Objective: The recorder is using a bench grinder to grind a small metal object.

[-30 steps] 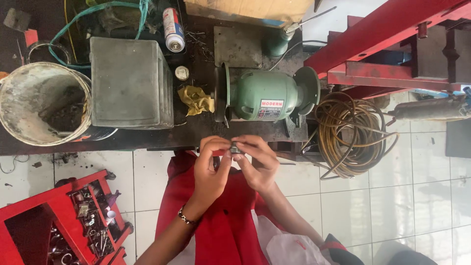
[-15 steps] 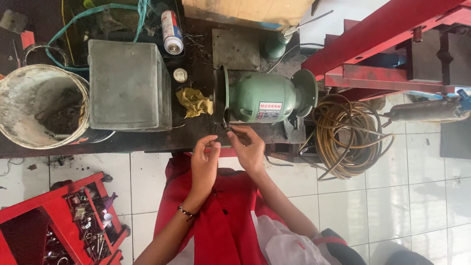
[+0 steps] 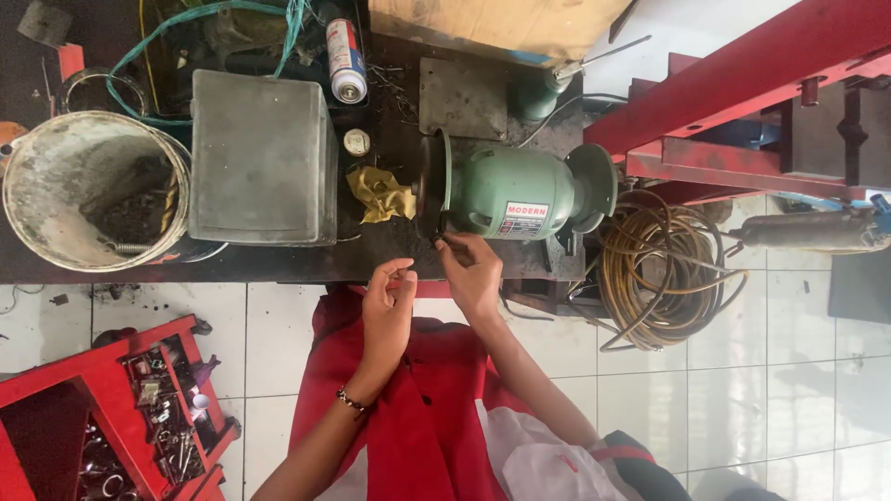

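Note:
A green bench grinder (image 3: pixel 520 195) stands on the dark workbench (image 3: pixel 278 260), its dark wheel (image 3: pixel 429 190) facing left. My right hand (image 3: pixel 471 271) pinches a small dark metal part (image 3: pixel 439 241) and holds it at the lower edge of the wheel. Just left of and below it, my left hand (image 3: pixel 385 311) hovers over the bench edge with a bracelet on the wrist, its fingers loosely curled and holding nothing I can see. A crumpled yellow rag (image 3: pixel 380 193) lies left of the wheel.
A grey metal box (image 3: pixel 263 158), a dirty bucket (image 3: pixel 83 186) and a spray can (image 3: pixel 344 60) stand on the bench. A coiled hose (image 3: pixel 664 269) lies on the tiled floor at right under a red steel frame (image 3: pixel 742 83). A red tool tray (image 3: pixel 121 417) sits lower left.
Both hands were together on the small part below the bench edge. The right hand has carried it up to the grinder wheel, and the left hand has let go and stayed back.

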